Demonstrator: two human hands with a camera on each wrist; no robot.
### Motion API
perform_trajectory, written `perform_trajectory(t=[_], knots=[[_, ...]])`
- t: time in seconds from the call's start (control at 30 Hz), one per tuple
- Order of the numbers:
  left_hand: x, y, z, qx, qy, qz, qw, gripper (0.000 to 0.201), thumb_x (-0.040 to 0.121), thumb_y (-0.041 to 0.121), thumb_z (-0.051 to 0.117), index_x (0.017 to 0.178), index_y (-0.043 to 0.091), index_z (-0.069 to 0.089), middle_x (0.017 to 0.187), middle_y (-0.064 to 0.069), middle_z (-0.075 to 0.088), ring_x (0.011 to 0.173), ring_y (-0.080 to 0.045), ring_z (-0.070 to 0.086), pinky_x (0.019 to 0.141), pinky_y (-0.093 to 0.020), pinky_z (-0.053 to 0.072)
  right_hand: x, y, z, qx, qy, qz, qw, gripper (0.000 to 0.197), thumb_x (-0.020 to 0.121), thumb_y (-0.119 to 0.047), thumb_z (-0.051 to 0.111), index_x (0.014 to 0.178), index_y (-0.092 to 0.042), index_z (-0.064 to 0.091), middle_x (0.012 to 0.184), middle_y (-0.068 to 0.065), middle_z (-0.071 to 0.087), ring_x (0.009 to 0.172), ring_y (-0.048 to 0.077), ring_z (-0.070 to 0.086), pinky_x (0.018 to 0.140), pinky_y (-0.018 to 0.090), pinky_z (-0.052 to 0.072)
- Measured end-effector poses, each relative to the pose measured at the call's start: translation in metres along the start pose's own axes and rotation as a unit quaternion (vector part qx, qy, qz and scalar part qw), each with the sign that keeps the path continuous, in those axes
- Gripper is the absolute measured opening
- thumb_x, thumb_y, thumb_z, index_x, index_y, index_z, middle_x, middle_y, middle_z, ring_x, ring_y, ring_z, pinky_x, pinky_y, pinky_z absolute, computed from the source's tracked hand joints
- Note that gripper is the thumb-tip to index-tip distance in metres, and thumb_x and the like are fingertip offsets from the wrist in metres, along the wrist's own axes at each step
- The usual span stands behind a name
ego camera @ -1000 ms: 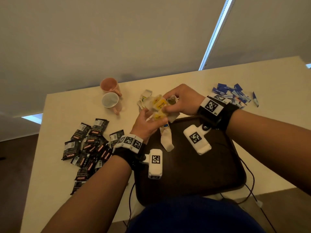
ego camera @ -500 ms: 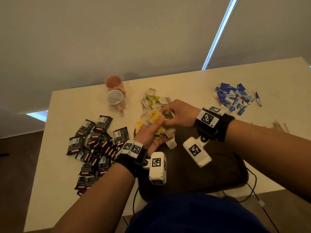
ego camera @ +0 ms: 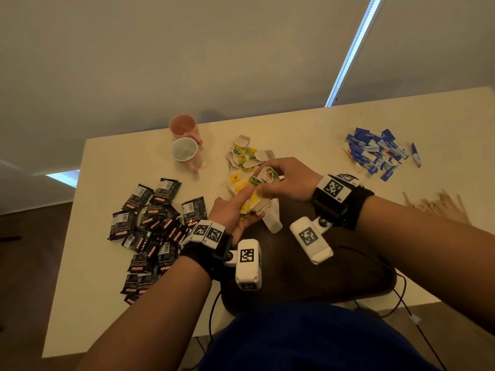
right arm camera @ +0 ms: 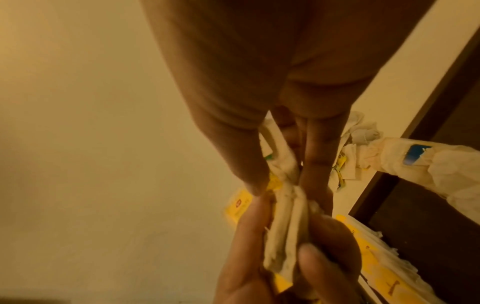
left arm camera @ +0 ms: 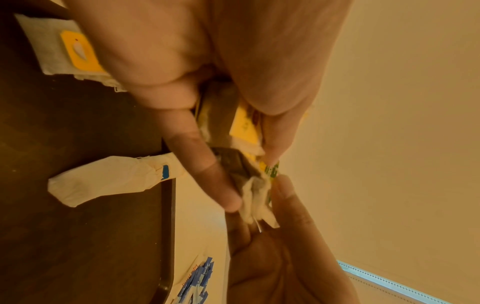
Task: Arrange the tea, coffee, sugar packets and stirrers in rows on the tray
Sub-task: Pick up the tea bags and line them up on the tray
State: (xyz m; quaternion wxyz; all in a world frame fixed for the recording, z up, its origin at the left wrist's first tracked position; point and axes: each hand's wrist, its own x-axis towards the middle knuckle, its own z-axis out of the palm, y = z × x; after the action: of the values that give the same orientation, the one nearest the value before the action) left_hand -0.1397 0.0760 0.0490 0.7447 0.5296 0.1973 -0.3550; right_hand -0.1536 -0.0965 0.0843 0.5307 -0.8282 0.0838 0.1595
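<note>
Above the far edge of the dark brown tray (ego camera: 308, 277), both hands hold one bunch of yellow-tagged tea bags (ego camera: 254, 192). My left hand (ego camera: 235, 210) grips the bunch from below, thumb on top. My right hand (ego camera: 284, 180) pinches a green-tagged tea bag (ego camera: 266, 175) at the top of the bunch. In the left wrist view the fingers (left arm camera: 207, 164) clamp the white bags (left arm camera: 255, 197). The right wrist view shows the same bunch (right arm camera: 283, 226) pinched between both hands. One white tea bag (ego camera: 273, 219) lies on the tray. More tea bags (ego camera: 245, 155) lie on the table behind.
Black coffee sachets (ego camera: 152, 226) are heaped on the left of the cream table (ego camera: 294, 129). Blue sugar packets (ego camera: 375, 153) lie at the right, wooden stirrers (ego camera: 436, 206) nearer the right edge. Two mugs (ego camera: 184, 141) stand at the back. Cables (ego camera: 401, 295) trail off the front.
Both hands have come nearer with the tea bag bunch, from the pile at the back to over the tray's far edge. My right fingers have shifted onto the top bag.
</note>
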Motion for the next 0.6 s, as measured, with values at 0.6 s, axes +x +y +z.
perform_trajectory(t=[0.6], knots=[[-0.004,-0.001,-0.002,0.018,0.012,0.013,1.0,0.032,0.09,0.016,0.069,0.122,0.011,0.063,0.109,-0.014,0.074,0.093,-0.029,0.073,0.058,-0.032,0.057,-0.006,0.011,0.004,0.041,0.047,0.026,0.998,0.021,0.09,-0.014,0.067,0.105,0.0,0.069,0.081,0.006,0.071,0.06,0.008,0.068,0.056,0.019,0.054]])
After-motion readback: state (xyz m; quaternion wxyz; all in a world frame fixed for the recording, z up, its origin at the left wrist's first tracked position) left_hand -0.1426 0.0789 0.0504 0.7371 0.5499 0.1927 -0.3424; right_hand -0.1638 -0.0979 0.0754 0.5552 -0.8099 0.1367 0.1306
